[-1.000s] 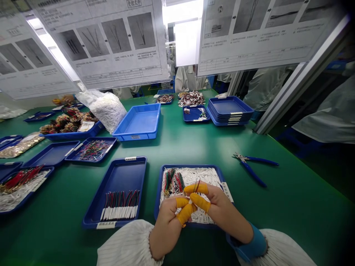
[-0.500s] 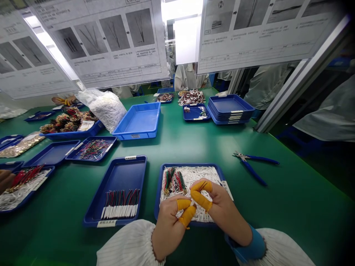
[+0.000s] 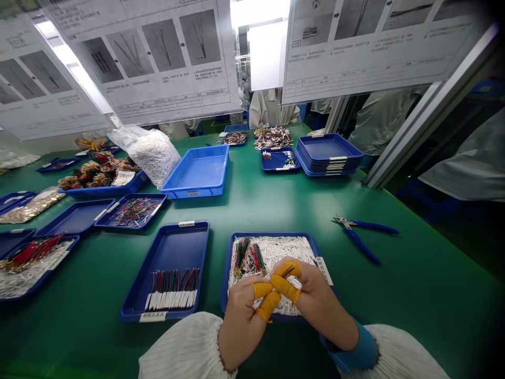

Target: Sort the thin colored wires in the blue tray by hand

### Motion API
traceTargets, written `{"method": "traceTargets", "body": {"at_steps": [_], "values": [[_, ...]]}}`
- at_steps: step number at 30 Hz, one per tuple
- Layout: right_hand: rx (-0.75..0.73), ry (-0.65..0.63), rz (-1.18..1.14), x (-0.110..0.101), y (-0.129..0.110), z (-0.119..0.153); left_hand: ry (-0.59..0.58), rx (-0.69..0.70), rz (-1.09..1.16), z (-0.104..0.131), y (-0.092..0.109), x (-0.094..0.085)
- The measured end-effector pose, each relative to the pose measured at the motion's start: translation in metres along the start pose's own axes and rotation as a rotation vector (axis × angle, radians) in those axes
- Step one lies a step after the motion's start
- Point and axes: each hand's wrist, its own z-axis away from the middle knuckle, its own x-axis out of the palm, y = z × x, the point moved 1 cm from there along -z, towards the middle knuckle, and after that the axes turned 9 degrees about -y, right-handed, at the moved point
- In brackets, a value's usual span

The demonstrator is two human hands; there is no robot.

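Note:
Yellow finger cots cover the thumb and fingertips of both my hands. Between the fingers of my right hand (image 3: 302,281), closed in a pinch, show the dark ends of a few thin wires (image 3: 289,271). My left hand (image 3: 250,310) is also pinched, its fingertips meeting the right ones; the small white sleeve there is mostly hidden. Both hands are over a blue tray (image 3: 272,235) full of white sleeves (image 3: 286,249). Bundles of red, green and black wires (image 3: 248,255) lie on the sleeves at the tray's left.
To the left, a blue tray (image 3: 173,237) holds a row of wires with white sleeves (image 3: 172,289). Blue-handled cutters (image 3: 357,231) lie open at right. Farther back are a light-blue bin (image 3: 199,171), stacked trays (image 3: 329,150) and a bag (image 3: 153,155). Instruction sheets hang above.
My fingertips have drawn closer together, and the white sleeve that showed between them is now mostly covered. At far left, another person's hand has left the view.

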Motion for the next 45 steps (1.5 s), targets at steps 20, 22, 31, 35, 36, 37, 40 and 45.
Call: {"method": "traceTargets", "body": {"at_steps": [20, 22, 31, 35, 36, 37, 40, 45], "values": [[0.084, 0.018, 0.038, -0.009, 0.011, -0.006, 0.171, -0.037, 0.081, 0.001, -0.003, -0.011], [0.079, -0.008, 0.165, -0.006, 0.013, -0.007, 0.234, -0.057, 0.112, 0.001, -0.006, -0.016], [-0.003, -0.165, 0.911, 0.025, 0.021, -0.007, 0.328, -0.096, 0.072, 0.003, -0.017, -0.031], [0.018, -0.188, 0.932, 0.026, 0.024, -0.011, 0.361, -0.074, -0.091, 0.019, -0.021, -0.044], [0.027, -0.192, 0.918, 0.024, 0.025, -0.012, 0.381, -0.072, -0.146, 0.026, -0.024, -0.048], [0.036, -0.196, 0.905, 0.023, 0.026, -0.013, 0.409, -0.079, -0.209, 0.033, -0.028, -0.054], [0.047, -0.214, 0.899, 0.021, 0.029, -0.012, 0.495, -0.139, -0.438, 0.058, -0.042, -0.075], [-0.024, -0.204, 0.956, 0.025, 0.034, -0.008, 0.586, -0.252, -0.8, 0.092, -0.061, -0.11]]}}
